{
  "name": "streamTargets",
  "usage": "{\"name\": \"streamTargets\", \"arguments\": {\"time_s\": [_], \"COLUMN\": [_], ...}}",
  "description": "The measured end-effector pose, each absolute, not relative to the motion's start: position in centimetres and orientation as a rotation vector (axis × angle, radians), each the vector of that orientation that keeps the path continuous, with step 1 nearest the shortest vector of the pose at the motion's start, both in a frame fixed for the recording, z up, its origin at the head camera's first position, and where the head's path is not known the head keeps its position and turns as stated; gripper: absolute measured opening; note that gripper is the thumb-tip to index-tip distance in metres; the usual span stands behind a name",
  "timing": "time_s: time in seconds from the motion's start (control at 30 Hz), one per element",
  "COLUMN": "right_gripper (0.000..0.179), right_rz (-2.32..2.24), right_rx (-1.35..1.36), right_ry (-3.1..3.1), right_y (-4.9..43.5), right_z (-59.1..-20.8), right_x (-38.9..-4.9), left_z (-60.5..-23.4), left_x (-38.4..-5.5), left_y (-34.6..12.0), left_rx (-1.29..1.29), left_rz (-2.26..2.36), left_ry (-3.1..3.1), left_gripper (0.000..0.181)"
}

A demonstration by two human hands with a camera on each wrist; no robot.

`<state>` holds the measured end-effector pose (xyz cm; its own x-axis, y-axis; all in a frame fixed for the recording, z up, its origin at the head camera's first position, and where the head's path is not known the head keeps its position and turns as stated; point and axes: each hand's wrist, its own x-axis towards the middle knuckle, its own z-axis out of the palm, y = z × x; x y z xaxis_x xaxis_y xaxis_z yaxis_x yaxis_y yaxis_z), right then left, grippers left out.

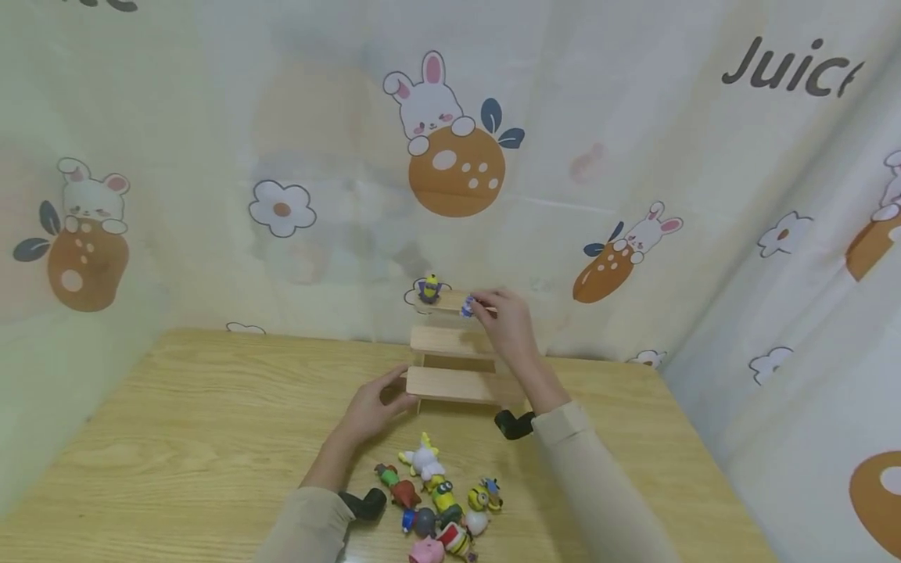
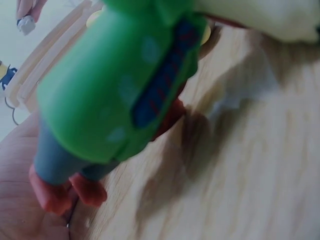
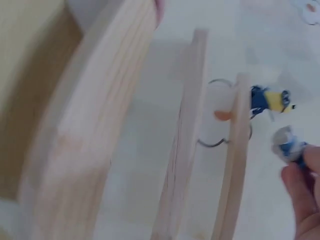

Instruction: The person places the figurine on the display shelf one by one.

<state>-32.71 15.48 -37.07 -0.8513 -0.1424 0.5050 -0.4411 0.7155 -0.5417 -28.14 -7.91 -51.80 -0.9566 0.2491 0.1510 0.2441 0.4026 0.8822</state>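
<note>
A small blue-and-white figurine (image 1: 468,306) is pinched between the thumb and fingers of my right hand (image 1: 508,324), held over the right part of the top step. The three-tier wooden stand (image 1: 454,385) stands against the curtain. My left hand (image 1: 376,407) grips the left end of its lowest step, thumb in front. On the top step's left end stands a yellow figurine in dark clothes (image 1: 430,289), which the right wrist view shows beside the held figurine (image 3: 289,144). Close up in the left wrist view, a green-shirted figurine (image 2: 110,85) covers much of the left hand's surroundings.
Several toy figurines lie in a cluster near the table's front, among them a white-and-yellow one (image 1: 424,460), a yellow one-eyed one (image 1: 482,497) and a pink pig (image 1: 426,550). A printed curtain (image 1: 338,258) hangs behind the wooden table (image 1: 232,438).
</note>
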Motion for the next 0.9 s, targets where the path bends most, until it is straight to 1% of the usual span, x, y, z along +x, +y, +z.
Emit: {"name": "streamTargets", "arguments": {"time_s": [0.23,0.43,0.6,0.9], "right_gripper": [0.020,0.019,0.020,0.018], "right_rz": [0.641,0.492,0.495,0.563], "right_rx": [0.658,0.738,0.747,0.734], "right_ry": [-2.303,-2.254,-2.250,-2.253], "right_y": [15.1,14.5,14.2,13.6], "right_z": [-37.0,-38.1,-38.9,-39.1], "right_x": [-35.4,-37.1,-37.6,-37.7], "left_z": [-52.0,-52.0,-52.1,-52.2], "left_x": [-28.2,-28.1,-28.1,-28.1], "left_y": [-7.9,-7.9,-7.9,-7.9], "left_rx": [0.447,0.423,0.450,0.450], "left_rz": [1.657,1.623,1.636,1.631], "left_ry": [2.615,2.629,2.637,2.650], "left_gripper": [0.070,0.071,0.070,0.069]}}
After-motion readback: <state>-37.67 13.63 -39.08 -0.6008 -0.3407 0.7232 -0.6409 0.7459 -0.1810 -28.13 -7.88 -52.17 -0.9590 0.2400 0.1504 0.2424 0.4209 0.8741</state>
